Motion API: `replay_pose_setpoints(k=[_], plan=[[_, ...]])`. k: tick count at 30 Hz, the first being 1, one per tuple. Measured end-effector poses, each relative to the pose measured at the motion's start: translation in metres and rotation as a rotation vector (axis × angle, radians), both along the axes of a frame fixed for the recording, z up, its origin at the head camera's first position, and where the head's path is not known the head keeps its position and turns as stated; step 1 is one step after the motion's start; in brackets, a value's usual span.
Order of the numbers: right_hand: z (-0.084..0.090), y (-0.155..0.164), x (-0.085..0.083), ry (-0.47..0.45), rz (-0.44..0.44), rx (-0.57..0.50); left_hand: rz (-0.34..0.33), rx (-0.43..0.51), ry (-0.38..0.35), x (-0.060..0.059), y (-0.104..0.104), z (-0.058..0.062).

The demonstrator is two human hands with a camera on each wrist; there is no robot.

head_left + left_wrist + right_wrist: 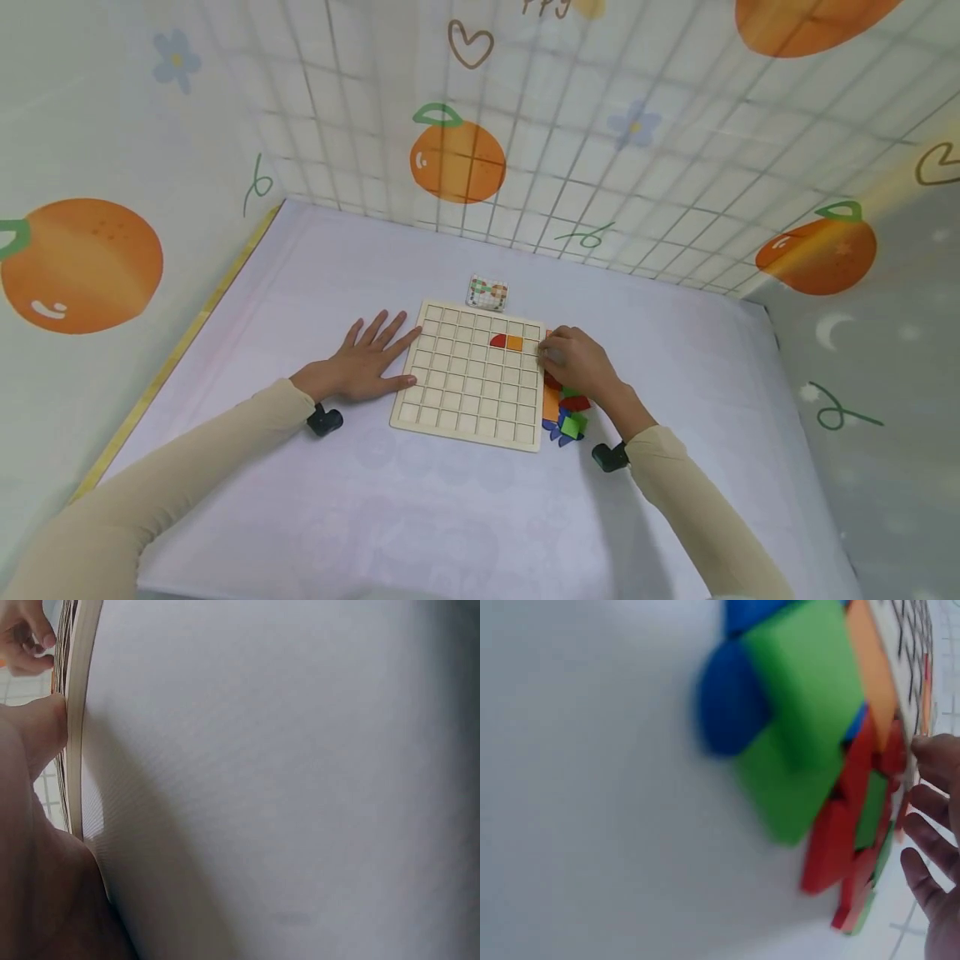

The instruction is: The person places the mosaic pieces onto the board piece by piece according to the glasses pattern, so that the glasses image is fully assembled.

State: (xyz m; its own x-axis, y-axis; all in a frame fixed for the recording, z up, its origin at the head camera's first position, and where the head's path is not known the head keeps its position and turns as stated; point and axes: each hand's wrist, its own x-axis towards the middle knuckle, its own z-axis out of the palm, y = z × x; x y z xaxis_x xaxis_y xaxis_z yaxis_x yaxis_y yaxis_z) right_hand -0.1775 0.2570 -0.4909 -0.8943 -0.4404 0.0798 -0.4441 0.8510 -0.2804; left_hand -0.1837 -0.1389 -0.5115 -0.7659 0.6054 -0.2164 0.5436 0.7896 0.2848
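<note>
Blocks [810, 742], pile at right-wrist frame centre, beside the board [472, 375]: judged light, rigid, smooth wood; likely pinched by the edges. Right hand [577, 360] is curling over the pile's top at the board's right edge; contents hidden. Left hand [367, 362] is lying flat, fingers spread, bracing the board's left edge on the bench [675, 417].

A small patterned card [488, 292] beyond the board
</note>
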Motion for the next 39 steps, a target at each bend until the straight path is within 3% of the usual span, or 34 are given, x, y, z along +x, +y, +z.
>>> replay_pose_setpoints(k=[12, 22, 26, 39], plan=[[-0.004, 0.018, 0.015, -0.053, -0.027, 0.000, 0.019, -0.036, -0.006, -0.002, 0.001, -0.002], [0.001, 0.013, 0.015, -0.279, -0.161, -0.187, 0.013, -0.020, -0.009, -0.002, -0.001, 0.000], [0.005, 0.012, 0.016, -0.325, -0.195, -0.273, 0.013, -0.019, -0.009, -0.002, 0.000, -0.001], [0.010, 0.013, 0.013, -0.204, -0.277, -0.359, 0.004, -0.016, -0.007, 0.000, 0.001, 0.001]])
